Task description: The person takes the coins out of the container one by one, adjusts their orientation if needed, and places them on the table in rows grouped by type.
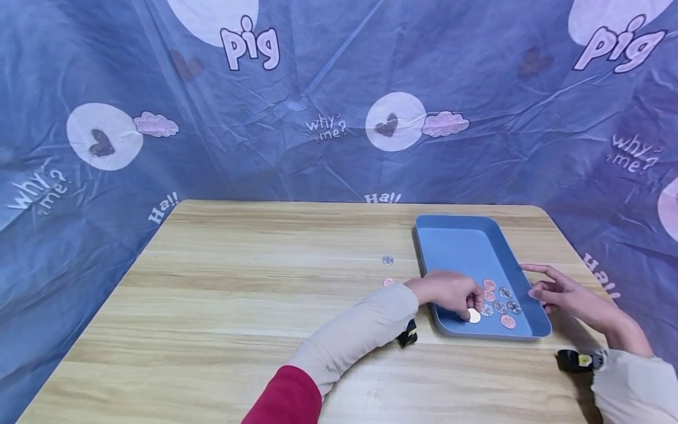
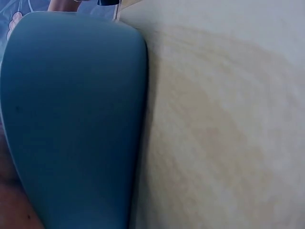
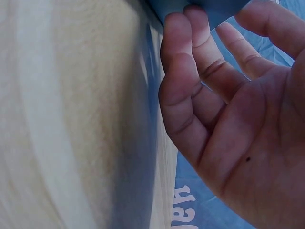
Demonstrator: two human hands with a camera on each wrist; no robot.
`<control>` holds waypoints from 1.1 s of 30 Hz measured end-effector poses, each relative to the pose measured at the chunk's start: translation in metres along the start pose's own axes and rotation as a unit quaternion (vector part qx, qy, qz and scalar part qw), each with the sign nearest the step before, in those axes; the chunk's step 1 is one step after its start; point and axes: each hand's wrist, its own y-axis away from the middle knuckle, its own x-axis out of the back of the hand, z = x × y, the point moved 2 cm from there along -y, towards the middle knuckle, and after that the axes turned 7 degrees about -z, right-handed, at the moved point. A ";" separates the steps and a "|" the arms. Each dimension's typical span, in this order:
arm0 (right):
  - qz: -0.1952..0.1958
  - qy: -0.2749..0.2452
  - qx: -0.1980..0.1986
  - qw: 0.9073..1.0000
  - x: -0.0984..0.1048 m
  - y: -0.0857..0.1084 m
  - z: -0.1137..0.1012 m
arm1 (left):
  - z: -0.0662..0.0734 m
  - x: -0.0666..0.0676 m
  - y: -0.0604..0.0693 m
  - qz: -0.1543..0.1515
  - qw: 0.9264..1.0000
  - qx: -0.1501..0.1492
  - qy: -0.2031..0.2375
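A blue tray [image 1: 455,238] lies on the right of the table with several copper and silver coins [image 1: 500,306] in its near part. Inside it, my left hand [image 1: 450,291] has curled fingers, and its fingertips pinch a gold-coloured coin [image 1: 474,316] low over the tray floor. My right hand [image 1: 569,300] grips the tray's right side, with its thumb at the rim. In the right wrist view, curled fingers [image 3: 178,81] touch the tray's outer wall [image 3: 224,9]. The left wrist view shows mostly the tray's outside [image 2: 76,109], which hides most of the left hand.
Left of the tray, a silver coin [image 1: 388,259] and a copper coin [image 1: 389,282] lie on the wooden table [image 1: 222,294]. The left forearm crosses the tray's near left edge. A blue printed cloth [image 1: 296,159] hangs behind and beside the table.
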 end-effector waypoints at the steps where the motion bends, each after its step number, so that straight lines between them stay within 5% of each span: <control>1: 0.000 0.000 0.000 1.000 0.000 0.000 0.000 | 0.000 0.000 0.000 0.000 1.000 -0.003 0.001; 23: 0.000 0.014 -0.008 1.000 -0.001 0.001 -0.001 | -0.001 -0.002 0.002 0.015 0.999 0.001 0.041; 33: 0.002 0.002 -0.013 1.000 -0.001 0.000 -0.003 | -0.005 0.002 0.002 0.024 0.992 -0.028 0.119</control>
